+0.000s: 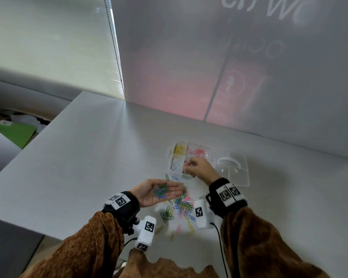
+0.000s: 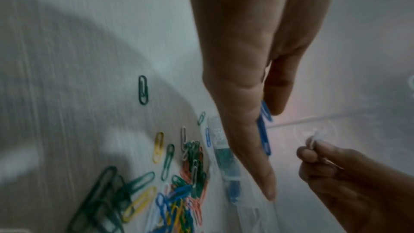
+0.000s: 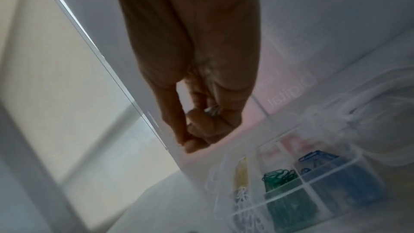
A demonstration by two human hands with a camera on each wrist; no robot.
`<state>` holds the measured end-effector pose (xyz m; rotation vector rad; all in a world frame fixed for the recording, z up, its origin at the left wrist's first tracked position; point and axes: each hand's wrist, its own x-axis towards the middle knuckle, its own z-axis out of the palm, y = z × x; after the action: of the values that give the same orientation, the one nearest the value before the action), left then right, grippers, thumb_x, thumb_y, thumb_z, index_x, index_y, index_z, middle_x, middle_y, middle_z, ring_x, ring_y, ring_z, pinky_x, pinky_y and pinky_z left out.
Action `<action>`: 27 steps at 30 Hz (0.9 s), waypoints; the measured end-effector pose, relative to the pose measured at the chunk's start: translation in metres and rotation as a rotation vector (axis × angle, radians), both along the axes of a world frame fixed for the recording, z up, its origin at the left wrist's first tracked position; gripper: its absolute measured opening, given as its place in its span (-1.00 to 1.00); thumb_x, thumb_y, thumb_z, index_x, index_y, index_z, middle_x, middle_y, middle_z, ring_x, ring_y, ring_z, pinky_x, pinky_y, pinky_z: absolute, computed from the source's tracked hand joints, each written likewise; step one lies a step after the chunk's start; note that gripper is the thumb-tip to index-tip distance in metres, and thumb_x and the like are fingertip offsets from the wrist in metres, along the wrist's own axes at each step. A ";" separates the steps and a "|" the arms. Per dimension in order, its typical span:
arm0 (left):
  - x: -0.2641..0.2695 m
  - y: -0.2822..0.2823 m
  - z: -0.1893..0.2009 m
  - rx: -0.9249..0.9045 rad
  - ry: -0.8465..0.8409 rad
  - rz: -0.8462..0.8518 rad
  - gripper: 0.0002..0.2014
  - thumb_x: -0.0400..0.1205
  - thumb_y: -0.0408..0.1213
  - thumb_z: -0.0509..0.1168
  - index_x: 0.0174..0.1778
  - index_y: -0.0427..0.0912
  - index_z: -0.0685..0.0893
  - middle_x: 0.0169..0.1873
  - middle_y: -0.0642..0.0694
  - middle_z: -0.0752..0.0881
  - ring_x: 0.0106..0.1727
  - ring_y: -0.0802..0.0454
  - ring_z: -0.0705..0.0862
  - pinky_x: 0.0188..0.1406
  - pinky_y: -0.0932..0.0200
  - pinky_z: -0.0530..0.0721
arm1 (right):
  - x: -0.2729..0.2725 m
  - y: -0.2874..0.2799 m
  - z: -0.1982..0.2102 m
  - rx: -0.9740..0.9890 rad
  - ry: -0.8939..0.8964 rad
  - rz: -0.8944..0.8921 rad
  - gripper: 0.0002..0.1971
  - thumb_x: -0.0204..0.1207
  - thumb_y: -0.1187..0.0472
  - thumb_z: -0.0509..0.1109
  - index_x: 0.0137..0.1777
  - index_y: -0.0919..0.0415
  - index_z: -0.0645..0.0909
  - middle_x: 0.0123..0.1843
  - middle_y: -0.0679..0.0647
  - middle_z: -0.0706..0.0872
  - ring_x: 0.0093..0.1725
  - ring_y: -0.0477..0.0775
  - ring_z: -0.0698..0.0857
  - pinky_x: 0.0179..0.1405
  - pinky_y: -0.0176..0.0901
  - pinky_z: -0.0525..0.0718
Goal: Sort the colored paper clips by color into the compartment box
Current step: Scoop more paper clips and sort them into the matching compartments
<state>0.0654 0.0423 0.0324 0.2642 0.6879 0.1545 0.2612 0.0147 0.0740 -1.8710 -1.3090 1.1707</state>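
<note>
the right hand [image 1: 199, 167] is pinching tiny, light, slippery white paper clips [image 2: 313, 138] over the compartment box [image 1: 170, 152]; the left hand [image 1: 157, 192] is lying flat, cupping clips.

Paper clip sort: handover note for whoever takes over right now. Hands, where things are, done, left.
Left hand: palm up, flat, carrying a small heap of mostly blue and green clips.
Right hand: over the compartment box, pinching white clips.
Done: yellow clips, pink clips and white clips sit in separate compartments; the right wrist view also shows green clips and blue clips in theirs.
Left: drop the white ones, empty the left palm, then sort the mixed pile on the table.
</note>
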 end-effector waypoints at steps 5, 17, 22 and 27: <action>-0.014 0.004 -0.018 -0.052 -0.030 0.029 -0.39 0.69 -0.05 0.01 0.39 -0.59 0.42 0.45 -0.51 0.39 0.50 -0.36 0.37 0.46 -0.10 0.38 | -0.007 0.053 -0.021 -0.119 -0.297 -0.039 -0.89 0.54 0.37 0.24 -0.18 0.27 0.56 -0.02 0.28 0.73 -0.05 0.17 0.70 0.02 -0.01 0.69; -0.013 0.011 -0.017 -0.062 -0.188 0.096 -0.17 0.52 0.17 0.14 0.41 -0.58 0.40 0.42 -0.53 0.41 0.37 -0.38 0.53 0.33 -0.15 0.57 | -0.022 0.058 -0.017 0.016 -0.391 0.156 -0.80 0.58 0.40 0.21 0.13 0.36 0.60 0.15 0.24 0.69 0.14 0.16 0.65 0.21 -0.08 0.58; -0.007 0.007 -0.009 0.033 -0.236 0.061 -0.10 0.57 0.30 0.01 0.50 -0.51 0.30 0.49 -0.49 0.32 0.53 -0.37 0.32 0.59 -0.13 0.18 | -0.030 0.010 0.004 0.344 -0.297 0.393 -0.95 0.47 0.29 0.42 -0.16 0.28 0.64 -0.14 0.12 0.68 -0.16 0.01 0.62 -0.12 -0.27 0.54; 0.003 0.004 -0.006 0.071 -0.314 0.043 -0.10 0.58 0.33 -0.07 0.40 -0.52 0.44 0.31 -0.42 0.55 0.36 -0.28 0.51 0.61 -0.12 0.13 | -0.035 -0.023 -0.001 0.384 -0.339 0.424 -0.91 0.42 0.24 0.45 -0.13 0.24 0.63 -0.13 -0.05 0.53 -0.13 -0.07 0.54 -0.11 -0.19 0.56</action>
<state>0.0684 0.0464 0.0263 0.2861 0.3765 0.2564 0.2259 -0.0084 0.0733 -1.5931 -2.0320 0.7276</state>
